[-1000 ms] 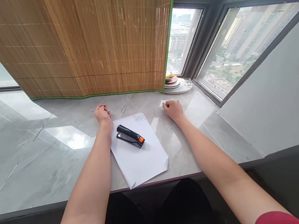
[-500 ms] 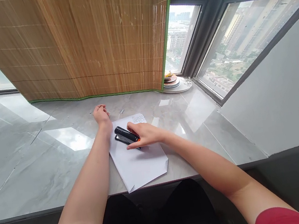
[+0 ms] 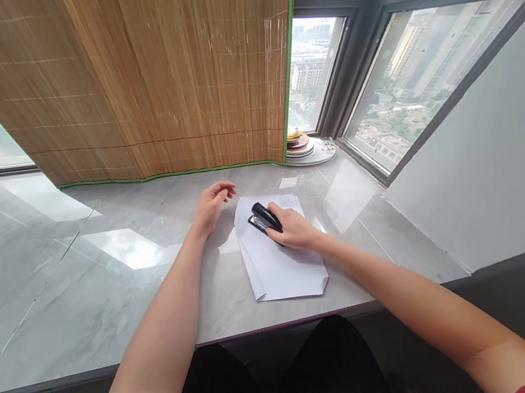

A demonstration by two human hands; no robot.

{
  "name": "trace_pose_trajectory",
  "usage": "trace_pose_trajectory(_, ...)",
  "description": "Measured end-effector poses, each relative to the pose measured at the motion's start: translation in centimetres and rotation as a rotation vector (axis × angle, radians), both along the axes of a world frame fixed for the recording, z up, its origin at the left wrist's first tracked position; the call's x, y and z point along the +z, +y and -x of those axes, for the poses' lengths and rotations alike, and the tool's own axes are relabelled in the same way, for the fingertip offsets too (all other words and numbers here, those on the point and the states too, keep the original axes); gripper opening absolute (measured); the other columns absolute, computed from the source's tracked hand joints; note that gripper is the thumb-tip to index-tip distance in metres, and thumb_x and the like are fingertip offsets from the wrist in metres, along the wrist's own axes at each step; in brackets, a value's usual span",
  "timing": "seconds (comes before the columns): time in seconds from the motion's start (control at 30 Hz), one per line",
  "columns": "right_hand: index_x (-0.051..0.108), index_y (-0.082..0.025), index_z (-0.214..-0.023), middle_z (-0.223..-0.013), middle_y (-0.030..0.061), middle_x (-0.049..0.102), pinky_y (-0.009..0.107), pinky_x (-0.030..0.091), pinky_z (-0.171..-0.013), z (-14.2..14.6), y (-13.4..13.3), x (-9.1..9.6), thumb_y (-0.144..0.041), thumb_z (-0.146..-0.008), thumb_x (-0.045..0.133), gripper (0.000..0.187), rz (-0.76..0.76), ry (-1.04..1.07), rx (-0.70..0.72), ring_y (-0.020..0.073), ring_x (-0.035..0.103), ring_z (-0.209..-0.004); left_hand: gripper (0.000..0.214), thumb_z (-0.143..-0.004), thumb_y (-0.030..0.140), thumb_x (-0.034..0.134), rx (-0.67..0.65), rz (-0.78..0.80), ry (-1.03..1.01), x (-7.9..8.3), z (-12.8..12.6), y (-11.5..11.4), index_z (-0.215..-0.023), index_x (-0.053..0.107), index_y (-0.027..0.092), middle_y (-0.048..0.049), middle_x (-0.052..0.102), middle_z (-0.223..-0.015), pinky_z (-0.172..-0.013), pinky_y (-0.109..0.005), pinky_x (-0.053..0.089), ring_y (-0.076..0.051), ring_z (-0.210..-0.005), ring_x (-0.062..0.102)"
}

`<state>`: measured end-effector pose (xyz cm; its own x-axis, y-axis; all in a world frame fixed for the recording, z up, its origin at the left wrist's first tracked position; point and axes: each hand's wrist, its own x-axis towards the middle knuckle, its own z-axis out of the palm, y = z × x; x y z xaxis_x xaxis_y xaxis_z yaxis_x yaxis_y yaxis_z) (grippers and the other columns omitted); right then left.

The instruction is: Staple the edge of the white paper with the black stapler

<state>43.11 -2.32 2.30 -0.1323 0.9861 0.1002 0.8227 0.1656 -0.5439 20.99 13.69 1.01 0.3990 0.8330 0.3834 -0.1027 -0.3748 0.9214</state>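
Observation:
In the head view, my right hand is closed around the rear part of a black stapler. The stapler's front end points up and left, with its jaw apart. Beneath it lie white paper sheets, with a small printed patch near the top right and folded lower corners. Left of the paper, my left hand hovers over or rests on the counter, its fingers loosely bent with a gap to the thumb. I see nothing in it, though its palm side is partly hidden.
A grey marble-look counter spans the view. Behind it hangs a bamboo blind with green edging. Stacked plates stand by the window corner. A white wall borders the right side.
Paper, stapler and my right hand have shifted right, and the paper has turned slightly. My left hand has moved right, its fingers loosened, over where a small grey piece lay.

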Motion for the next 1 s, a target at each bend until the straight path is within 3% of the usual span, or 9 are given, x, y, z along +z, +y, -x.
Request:
trace_pose_trajectory(0.1,0.044,-0.027,-0.105,-0.082,-0.0010,0.061,0.031,0.035,-0.067,-2.1,0.6,-0.2,-0.040,-0.090,0.063,0.027,-0.001,0.027,0.023,0.0218,0.057,-0.072,0.024,-0.094,0.034,0.073,-0.295,-0.201,0.351,-0.7,-0.9,-0.8,-0.111,0.086,0.024,-0.0085,0.083,-0.115,-0.097,-0.037,0.053,-0.024,-0.106,0.072)
trace_pose_trajectory(0.17,0.048,-0.027,-0.108,-0.085,-0.0009,0.064,0.032,0.038,-0.068,-3.0,1.1,-0.2,-0.042,-0.090,0.066,0.030,0.014,0.046,0.102,0.0215,0.058,-0.073,0.024,-0.095,0.037,0.076,-0.358,-0.315,0.454,-1.1,-1.0,-0.8,-0.111,0.088,0.025,-0.0096,0.083,-0.121,-0.103,-0.040,0.052,-0.026,-0.113,0.072)
trace_pose_trajectory(0.3,0.059,-0.025,-0.114,-0.096,0.0026,0.071,0.036,0.046,-0.079,-5.4,2.1,-0.3,-0.038,-0.092,0.065,0.027,-0.064,0.126,0.174,0.0234,0.064,-0.085,0.025,-0.097,0.035,0.073,-0.353,-0.374,0.510,-1.4,-0.8,-0.5,-0.114,0.088,0.025,-0.0104,0.082,-0.123,-0.104,-0.041,0.052,-0.027,-0.115,0.071)
trace_pose_trajectory(0.47,0.067,-0.024,-0.126,-0.114,0.0076,0.073,0.045,0.050,-0.095,-8.4,3.3,-0.7,-0.039,-0.094,0.067,0.035,-0.167,0.240,0.191,0.0289,0.065,-0.103,0.027,-0.095,0.035,0.072,-0.276,-0.326,0.546,-0.9,-0.6,-0.8,-0.114,0.085,0.021,-0.0100,0.081,-0.113,-0.092,-0.039,0.052,-0.025,-0.100,0.070)
trace_pose_trajectory(0.7,0.072,-0.026,-0.131,-0.111,0.0075,0.065,0.047,0.052,-0.098,-7.8,3.6,-0.6,-0.037,-0.099,0.066,0.035,-0.166,0.206,0.316,0.0284,0.063,-0.103,0.026,-0.097,0.035,0.068,-0.241,-0.235,0.538,0.0,-0.7,-1.5,-0.110,0.084,0.020,-0.0099,0.081,-0.111,-0.094,-0.038,0.053,-0.023,-0.099,0.069)
trace_pose_trajectory(0.87,0.076,-0.028,-0.131,-0.115,0.0075,0.064,0.047,0.053,-0.098,-9.3,3.6,-0.1,-0.043,-0.097,0.064,0.039,-0.043,0.407,0.297,0.0294,0.060,-0.110,0.030,-0.098,0.037,0.064,-0.223,-0.126,0.507,0.2,-0.7,-1.6,-0.111,0.084,0.020,-0.0106,0.082,-0.118,-0.099,-0.039,0.053,-0.025,-0.106,0.071)
trace_pose_trajectory(1.0,0.078,-0.027,-0.120,-0.106,0.0063,0.063,0.044,0.052,-0.089,-10.6,4.0,-0.7,-0.032,-0.081,0.061,0.043,0.114,0.662,0.194,0.0284,0.057,-0.102,0.031,-0.098,0.036,0.062,-0.200,-0.058,0.509,0.6,-0.6,-1.8,-0.113,0.084,0.020,-0.0105,0.081,-0.119,-0.100,-0.040,0.052,-0.025,-0.106,0.070)
